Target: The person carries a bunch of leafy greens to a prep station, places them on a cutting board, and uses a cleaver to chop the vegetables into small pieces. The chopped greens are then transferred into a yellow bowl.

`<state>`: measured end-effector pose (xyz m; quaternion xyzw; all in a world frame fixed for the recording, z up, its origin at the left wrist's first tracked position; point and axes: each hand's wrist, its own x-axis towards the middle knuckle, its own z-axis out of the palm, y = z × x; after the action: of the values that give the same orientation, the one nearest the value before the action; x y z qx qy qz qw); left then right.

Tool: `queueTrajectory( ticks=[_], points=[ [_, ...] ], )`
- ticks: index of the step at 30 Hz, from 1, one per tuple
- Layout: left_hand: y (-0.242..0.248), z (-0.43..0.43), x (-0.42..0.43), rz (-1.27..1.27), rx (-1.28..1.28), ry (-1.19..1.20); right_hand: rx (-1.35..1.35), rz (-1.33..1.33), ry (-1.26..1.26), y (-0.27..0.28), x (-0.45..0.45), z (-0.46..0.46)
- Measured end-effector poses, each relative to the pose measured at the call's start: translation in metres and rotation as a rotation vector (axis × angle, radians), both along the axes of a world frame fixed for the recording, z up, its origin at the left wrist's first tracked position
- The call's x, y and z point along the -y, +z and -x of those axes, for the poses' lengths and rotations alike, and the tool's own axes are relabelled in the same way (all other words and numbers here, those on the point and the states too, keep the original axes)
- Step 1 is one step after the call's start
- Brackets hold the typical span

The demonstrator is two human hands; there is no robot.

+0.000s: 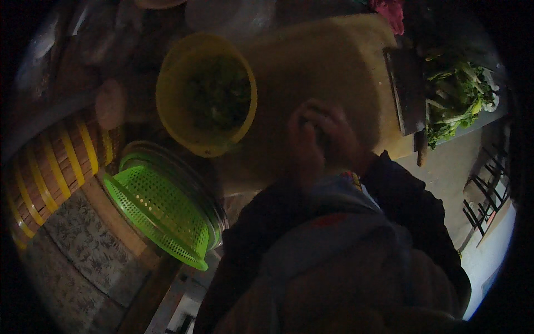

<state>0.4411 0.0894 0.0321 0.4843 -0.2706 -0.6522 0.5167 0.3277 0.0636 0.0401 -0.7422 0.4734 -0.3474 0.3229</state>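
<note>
My left hand (306, 144) and my right hand (336, 127) are close together, fingers curled towards each other, above a large tan board (283, 71). The light is dim, and I cannot tell whether anything is between them. To their left stands a yellow plastic tub (166, 104) with dark green chopped leaves (219, 98) inside. A cleaver with a broad dark blade (406, 92) and a wooden handle (422, 152) lies along the board's right edge. Just beyond the blade is a heap of leafy greens (457, 100).
A bright green plastic colander (167, 204) sits tilted on nested round basins (219, 208) at lower left. Beside it is a brown woven basket (54, 167) with yellow bands. Pink plastic or cloth (390, 14) hangs at the top. Dark-legged furniture (486, 192) stands far right.
</note>
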Motion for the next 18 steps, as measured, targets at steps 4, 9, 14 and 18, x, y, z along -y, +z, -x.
queueTrajectory(
  ticks=[4, 9, 14, 18],
  points=[
    [0.011, -0.029, -0.013, 0.04, 0.161, -0.173, 0.219, 0.106, -0.082, 0.063, 0.012, -0.038],
    [0.021, -0.102, 0.013, 0.317, 1.162, -0.196, 0.446, 0.259, 0.002, 0.069, 0.077, -0.117],
    [0.0, -0.137, 0.039, 0.247, 1.331, -0.195, -0.018, 0.299, 0.26, 0.021, 0.125, -0.055],
    [-0.011, -0.145, 0.034, 0.262, 1.278, -0.146, 0.135, -0.128, 0.234, 0.0, 0.116, 0.034]
  ],
)
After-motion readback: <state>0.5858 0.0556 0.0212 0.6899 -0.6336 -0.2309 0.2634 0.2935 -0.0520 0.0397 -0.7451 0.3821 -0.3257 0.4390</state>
